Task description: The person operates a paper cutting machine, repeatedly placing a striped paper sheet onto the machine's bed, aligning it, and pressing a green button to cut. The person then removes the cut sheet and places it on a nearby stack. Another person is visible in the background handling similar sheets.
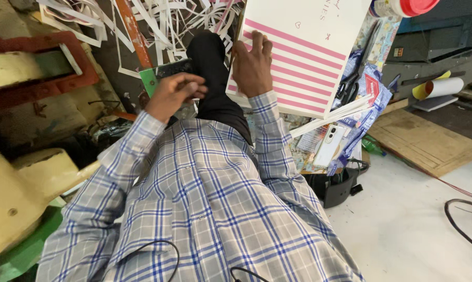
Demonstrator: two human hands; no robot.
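My right hand (252,65) lies on the left edge of a white board with pink stripes (304,57), fingers spread over its face, gripping it against my knee. My left hand (176,94) hovers over my dark trouser leg (215,78) with its fingers curled. A black rectangular object (174,68) sits just above those fingers; whether the hand grips it is unclear. My checked blue-and-white shirt (204,209) fills the lower part of the view.
White paper strips (162,21) litter the top. Scissors (351,83), a white phone (330,143) and blue wrappers (369,99) lie right of the board. A red-capped bottle (403,6), a paper roll (439,87), cardboard (429,141), a black cable (463,219) and a cream machine (16,188) surround me.
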